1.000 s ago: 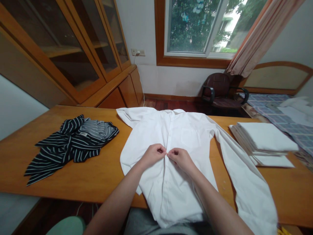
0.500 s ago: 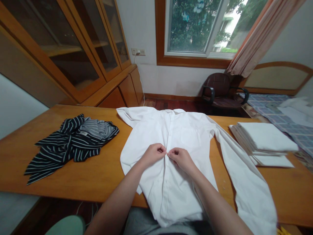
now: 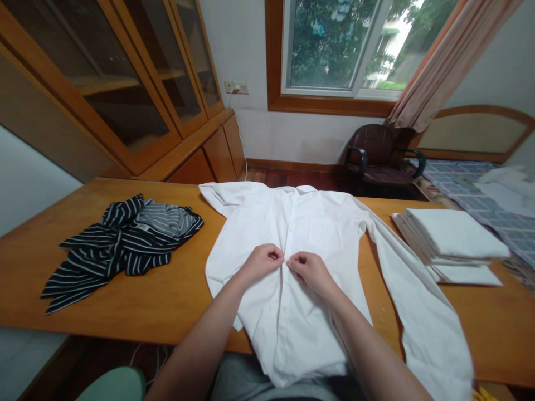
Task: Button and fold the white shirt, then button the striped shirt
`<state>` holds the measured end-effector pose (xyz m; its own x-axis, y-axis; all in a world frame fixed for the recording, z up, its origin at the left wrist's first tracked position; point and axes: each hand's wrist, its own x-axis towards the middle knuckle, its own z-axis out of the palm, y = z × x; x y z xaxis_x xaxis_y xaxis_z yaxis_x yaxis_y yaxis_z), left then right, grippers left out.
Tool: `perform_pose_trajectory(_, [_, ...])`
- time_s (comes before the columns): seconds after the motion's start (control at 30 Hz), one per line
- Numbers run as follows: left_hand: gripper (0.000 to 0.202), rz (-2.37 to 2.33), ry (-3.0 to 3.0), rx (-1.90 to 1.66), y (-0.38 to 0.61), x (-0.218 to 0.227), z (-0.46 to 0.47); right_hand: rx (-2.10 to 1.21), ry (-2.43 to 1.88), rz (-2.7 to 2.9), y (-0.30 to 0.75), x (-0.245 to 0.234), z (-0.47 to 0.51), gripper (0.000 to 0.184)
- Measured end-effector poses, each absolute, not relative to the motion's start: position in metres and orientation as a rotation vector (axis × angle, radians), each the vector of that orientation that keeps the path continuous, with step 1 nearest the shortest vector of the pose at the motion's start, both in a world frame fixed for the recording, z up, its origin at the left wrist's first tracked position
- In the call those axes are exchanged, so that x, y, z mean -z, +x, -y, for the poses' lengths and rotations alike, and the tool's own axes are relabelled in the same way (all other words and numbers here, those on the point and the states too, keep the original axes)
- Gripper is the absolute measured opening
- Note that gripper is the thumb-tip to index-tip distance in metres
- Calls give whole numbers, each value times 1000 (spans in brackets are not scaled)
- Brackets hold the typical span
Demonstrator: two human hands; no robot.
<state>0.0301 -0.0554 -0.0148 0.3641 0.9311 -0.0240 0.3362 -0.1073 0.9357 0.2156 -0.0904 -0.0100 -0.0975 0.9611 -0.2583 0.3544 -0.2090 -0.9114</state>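
A white button-up shirt (image 3: 326,223) lies face up on the wooden table (image 3: 188,301), its collar at the far edge and its hem hanging over the near edge toward my lap. Midway down the front placket, my left hand (image 3: 265,260) pinches the fabric from the left side. My right hand (image 3: 307,266) pinches the placket from the right, its fingertips almost meeting those of the left. The button between them is too small to make out. One long sleeve stretches down the right side; the other is partly folded at the upper left.
A crumpled black-and-white striped garment (image 3: 121,242) lies on the table's left part. Folded white cloths (image 3: 455,236) are stacked at the right. Beyond the table stand a brown armchair (image 3: 371,153) and a glass-doored cabinet (image 3: 175,128). A green stool (image 3: 112,384) is at the lower left.
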Motion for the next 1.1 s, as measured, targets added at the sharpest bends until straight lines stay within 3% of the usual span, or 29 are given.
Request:
perform_pose_trajectory(0.8, [10, -1138, 1610, -765, 31, 21, 56, -1311, -1495, 1471, 219, 16, 91, 20])
perform_pose_trajectory(1.1, [28, -1064, 1497, -804, 32, 22, 57, -1230, -1473, 1459, 220, 21, 93, 17])
